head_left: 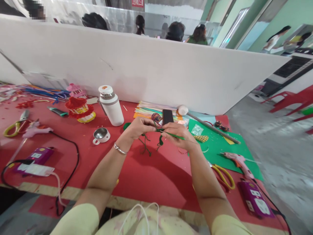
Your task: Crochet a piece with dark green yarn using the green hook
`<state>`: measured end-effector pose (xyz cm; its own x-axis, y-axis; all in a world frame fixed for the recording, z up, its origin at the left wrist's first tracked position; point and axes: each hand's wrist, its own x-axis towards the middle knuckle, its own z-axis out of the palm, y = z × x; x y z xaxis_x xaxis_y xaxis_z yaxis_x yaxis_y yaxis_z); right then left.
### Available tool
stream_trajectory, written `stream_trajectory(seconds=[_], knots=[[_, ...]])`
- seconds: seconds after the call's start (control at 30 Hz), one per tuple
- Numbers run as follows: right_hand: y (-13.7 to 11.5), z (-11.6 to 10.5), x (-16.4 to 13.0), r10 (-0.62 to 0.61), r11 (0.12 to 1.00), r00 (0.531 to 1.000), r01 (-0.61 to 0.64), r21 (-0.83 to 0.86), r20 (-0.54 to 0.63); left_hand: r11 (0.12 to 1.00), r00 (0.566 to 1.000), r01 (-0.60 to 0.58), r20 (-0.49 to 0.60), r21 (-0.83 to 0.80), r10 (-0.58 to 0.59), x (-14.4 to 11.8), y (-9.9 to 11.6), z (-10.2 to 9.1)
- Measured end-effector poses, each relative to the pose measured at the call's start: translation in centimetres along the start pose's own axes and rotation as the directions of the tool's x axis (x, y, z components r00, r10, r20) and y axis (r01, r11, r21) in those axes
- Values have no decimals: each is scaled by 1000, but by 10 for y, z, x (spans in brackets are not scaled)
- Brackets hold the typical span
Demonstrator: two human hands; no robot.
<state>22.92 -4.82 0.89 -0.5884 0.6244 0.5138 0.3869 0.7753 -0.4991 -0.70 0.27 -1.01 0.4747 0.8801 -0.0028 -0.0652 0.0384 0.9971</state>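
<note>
Green tool (178, 136) crosswise, pointing at left fingers (149, 127) pinching yarn (160, 141); right fingers (171, 126) pinch tool.

A head-worn camera is looking forward and down from above the pale yellow shirt (152, 223), closely framing the left hand (138, 128) and right hand (179, 133), and facing across the red worktop (156, 186) toward a white partition (137, 65).

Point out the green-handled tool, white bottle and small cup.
Green-handled tool (177, 136): head view, on its handle.
White bottle (113, 112): head view, on its body.
Small cup (100, 134): head view, on its metal inside.
</note>
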Motion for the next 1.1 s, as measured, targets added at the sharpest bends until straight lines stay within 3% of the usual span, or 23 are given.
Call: stream_trajectory(seconds=[0.1,0.2,0.27,0.33,0.4,0.47,0.6,0.7,0.8,0.87,0.97,1.1], knots=[[0,-2,-1,97,974,995,-97,203,10,998,997,20,71,-66,-15,-2,1,1],[6,8,-1,163,889,987,-149,434,5,979,989,47,144,-201,-18,-5,4,9],[11,22,1,234,809,968,-143,570,-90,957,987,72,159,-282,-27,-6,5,16],[13,37,4,364,771,897,-138,622,-251,946,997,41,77,-323,-17,-6,4,22],[12,47,6,412,821,845,-181,542,-342,944,998,-38,-61,-328,19,-4,3,26],[8,52,7,377,882,839,-195,430,-392,937,990,-92,-133,-337,50,-3,2,27],[3,53,8,280,940,869,-163,300,-407,911,992,-104,-104,-400,67,-4,4,29],[3,54,7,200,971,866,-114,209,-458,908,992,-112,-103,-405,76,-5,5,29],[6,51,7,13,1000,878,-11,7,-479,920,991,-116,-103,-375,83,-4,5,28],[8,45,6,-91,995,901,62,-81,-424,926,990,-120,-110,-358,86,-4,4,27],[7,34,5,-103,993,921,74,-91,-375,931,989,-117,-129,-345,76,-2,2,26],[6,35,2,-120,979,887,30,-203,-446,915,988,-111,-142,-387,60,-2,1,26]])
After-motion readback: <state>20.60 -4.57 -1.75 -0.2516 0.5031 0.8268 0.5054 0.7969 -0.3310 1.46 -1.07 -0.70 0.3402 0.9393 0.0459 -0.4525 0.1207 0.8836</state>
